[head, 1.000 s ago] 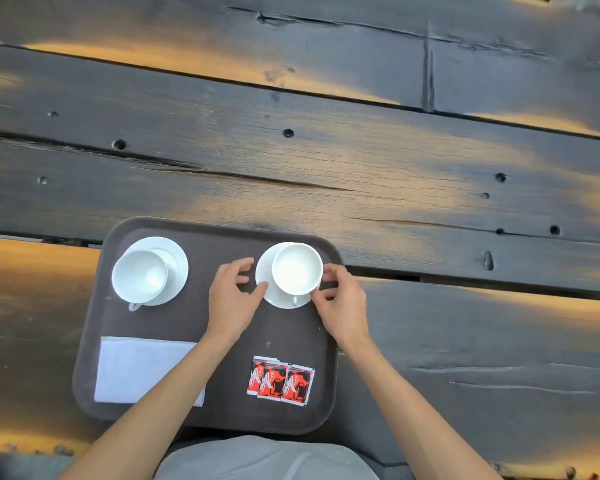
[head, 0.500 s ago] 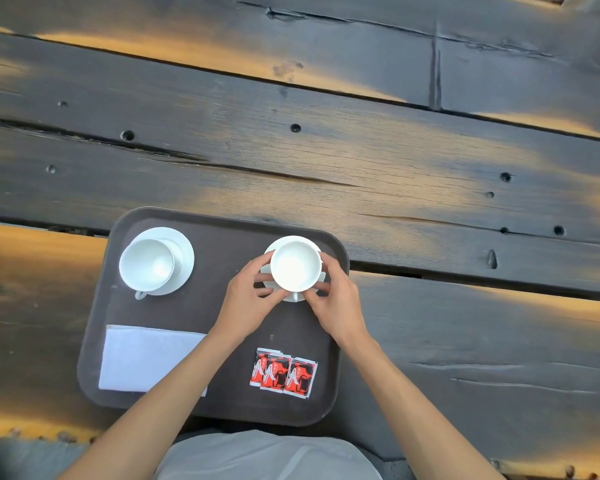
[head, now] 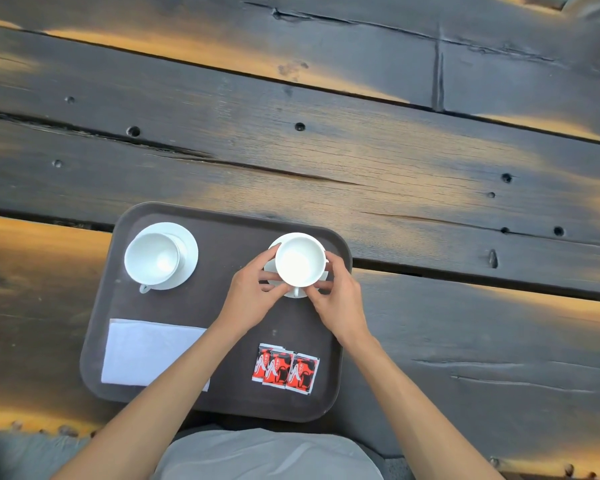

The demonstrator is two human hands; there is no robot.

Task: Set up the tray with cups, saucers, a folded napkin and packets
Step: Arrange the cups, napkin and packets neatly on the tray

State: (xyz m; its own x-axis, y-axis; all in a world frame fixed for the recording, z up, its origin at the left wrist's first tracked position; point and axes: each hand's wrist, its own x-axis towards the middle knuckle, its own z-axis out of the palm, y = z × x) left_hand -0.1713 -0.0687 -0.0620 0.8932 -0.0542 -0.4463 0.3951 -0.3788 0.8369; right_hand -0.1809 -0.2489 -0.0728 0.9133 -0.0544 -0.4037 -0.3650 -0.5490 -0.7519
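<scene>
We find the left hand (head: 253, 296) and right hand (head: 340, 299) gripping the right cup (head: 300, 259) above its saucer (head: 293, 292); an off-centre set-down could tip it.

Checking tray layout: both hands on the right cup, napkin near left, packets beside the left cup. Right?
Not quite. The head view shows the packets at the near right of the tray, below the right cup held by left hand and right hand. Napkin correct.

Tray (head: 222, 407): cups (head: 152, 258) at back, napkin (head: 146, 351) front-L, pkts (head: 285, 368) front-R.
</scene>
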